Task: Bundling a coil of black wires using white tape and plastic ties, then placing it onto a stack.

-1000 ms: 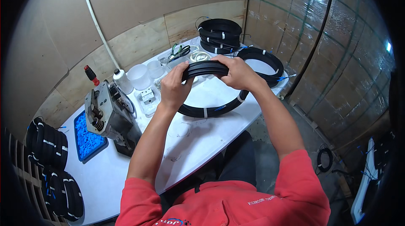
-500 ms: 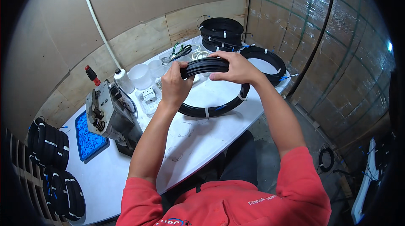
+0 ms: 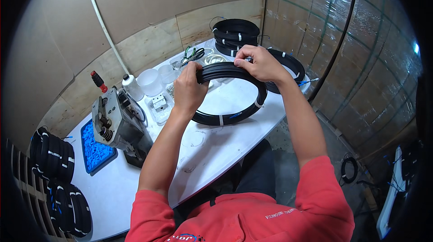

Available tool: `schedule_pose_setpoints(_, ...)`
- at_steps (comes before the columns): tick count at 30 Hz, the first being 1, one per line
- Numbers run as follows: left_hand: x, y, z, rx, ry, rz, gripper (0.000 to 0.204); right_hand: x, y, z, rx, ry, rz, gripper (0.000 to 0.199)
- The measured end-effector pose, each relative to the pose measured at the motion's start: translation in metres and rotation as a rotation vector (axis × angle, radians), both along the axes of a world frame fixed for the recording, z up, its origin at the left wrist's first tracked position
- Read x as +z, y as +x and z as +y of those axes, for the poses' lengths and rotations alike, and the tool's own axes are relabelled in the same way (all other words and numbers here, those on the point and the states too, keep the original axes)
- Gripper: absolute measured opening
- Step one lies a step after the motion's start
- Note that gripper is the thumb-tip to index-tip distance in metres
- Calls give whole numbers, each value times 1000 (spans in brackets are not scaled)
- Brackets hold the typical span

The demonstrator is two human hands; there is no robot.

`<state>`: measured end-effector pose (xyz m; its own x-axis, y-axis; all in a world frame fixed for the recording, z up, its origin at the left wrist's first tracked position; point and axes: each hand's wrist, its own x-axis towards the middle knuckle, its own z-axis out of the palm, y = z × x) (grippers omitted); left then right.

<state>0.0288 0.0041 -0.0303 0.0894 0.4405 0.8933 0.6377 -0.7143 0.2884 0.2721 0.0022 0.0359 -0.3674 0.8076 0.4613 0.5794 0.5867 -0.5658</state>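
Note:
A coil of black cable (image 3: pixel 222 71) is tilted up over the white table, its near side low by the tabletop and bound with white bands. My left hand (image 3: pixel 190 87) grips the coil's upper left, thumb and fingers closed round the strands. At the top right of the coil is my right hand (image 3: pixel 259 64), its fingers bent into a pinch against the far side of the upper strands. Whatever lies between those fingertips is too small to make out. A short blue piece (image 3: pixel 235 115) shows on the coil's lower side.
Behind the coil stand stacked black coils (image 3: pixel 237 30) and another coil (image 3: pixel 295 68). To the left are a metal hand press (image 3: pixel 119 120), a blue tray (image 3: pixel 93 167) of small blue parts, a white bottle (image 3: pixel 132 86), plastic tubs (image 3: pixel 149 81) and more coils (image 3: pixel 54 156).
My right hand has let its broad grip on the top of the coil go and moved slightly up and right, its fingers now pinched. My left hand keeps its hold.

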Motion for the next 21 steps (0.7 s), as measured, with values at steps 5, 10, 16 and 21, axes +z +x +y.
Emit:
schedule_pose_setpoints(5, 0, 1, 0, 87, -124, 84, 29, -5, 3, 7, 87, -65, 30, 17)
schedule_pose_setpoints(10, 5, 1, -2, 51, -184, 103, 27, -7, -1, 7, 158, -239, 262, 14)
schedule_pose_setpoints(16, 7, 2, -2, 85, -223, 157, 24, -8, 2, 8, 148, -288, 314, 15)
schedule_pose_setpoints(21, 8, 2, 1, 112, -264, 166, 23, -5, 9, 2, 116, -273, 198, 24)
